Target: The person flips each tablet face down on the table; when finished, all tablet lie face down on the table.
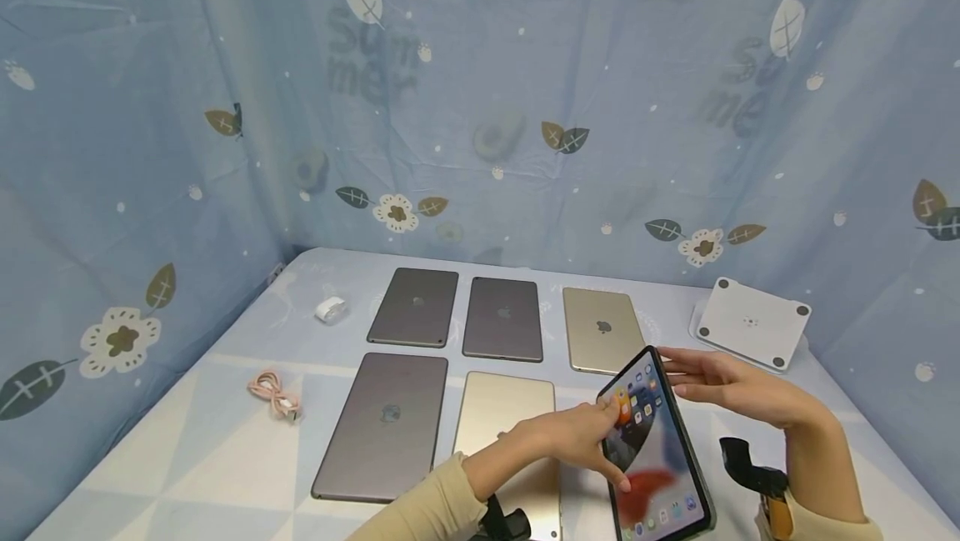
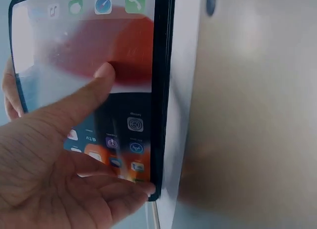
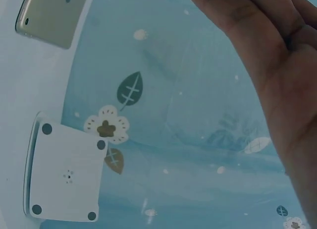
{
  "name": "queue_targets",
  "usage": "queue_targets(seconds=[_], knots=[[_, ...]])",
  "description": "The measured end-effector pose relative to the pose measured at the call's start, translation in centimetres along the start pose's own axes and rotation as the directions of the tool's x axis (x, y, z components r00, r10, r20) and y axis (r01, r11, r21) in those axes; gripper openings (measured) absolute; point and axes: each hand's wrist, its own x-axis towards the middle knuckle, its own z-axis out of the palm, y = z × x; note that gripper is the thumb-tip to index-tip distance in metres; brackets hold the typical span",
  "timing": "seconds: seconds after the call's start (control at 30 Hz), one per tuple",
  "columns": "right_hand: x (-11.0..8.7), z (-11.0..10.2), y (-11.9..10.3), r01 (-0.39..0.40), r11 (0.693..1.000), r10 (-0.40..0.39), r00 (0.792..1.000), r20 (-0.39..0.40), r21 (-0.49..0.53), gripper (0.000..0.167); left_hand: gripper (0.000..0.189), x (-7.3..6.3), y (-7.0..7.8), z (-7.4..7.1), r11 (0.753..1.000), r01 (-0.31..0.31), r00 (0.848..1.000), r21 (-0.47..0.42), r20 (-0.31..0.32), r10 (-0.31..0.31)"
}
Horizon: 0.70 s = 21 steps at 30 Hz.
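Observation:
A tablet with a dark frame and a lit home screen stands tilted at the front right. My left hand reaches across it. In the left wrist view the thumb lies stretched over the red part of the wallpaper, and the fingers spread over the app icons up to a corner. My right hand is at the tablet's upper right edge, fingers extended and fingertips right at the frame. Beneath my left forearm lies a gold tablet, back up and partly covered. The right wrist view shows only part of the right hand.
Left of the gold tablet is a large grey tablet, face down. Behind lie two more grey tablets and another gold tablet. A white stand with dark round feet is at the back right, a white charger and pink cable at left.

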Motion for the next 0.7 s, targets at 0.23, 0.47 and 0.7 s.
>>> queue_targets(seconds=[0.23,0.47,0.7], knots=[[0.8,0.6,-0.5,0.005,1.0,-0.005,1.0,0.006,-0.014,0.062,0.076,-0.2,-0.4,-0.7,0.992,-0.054,0.998,-0.117,0.02,0.056],[2.0,1.2,-0.3,0.022,0.998,-0.023,1.0,-0.003,-0.05,0.065,0.06,-0.6,-0.8,-2.1,0.973,-0.087,0.996,-0.213,0.003,0.09],[3.1,2.2,-0.2,0.024,0.992,-0.019,0.999,0.041,-0.125,0.062,0.071,-1.3,-1.3,-3.5,0.935,-0.142,0.99,-0.325,-0.035,0.138]])
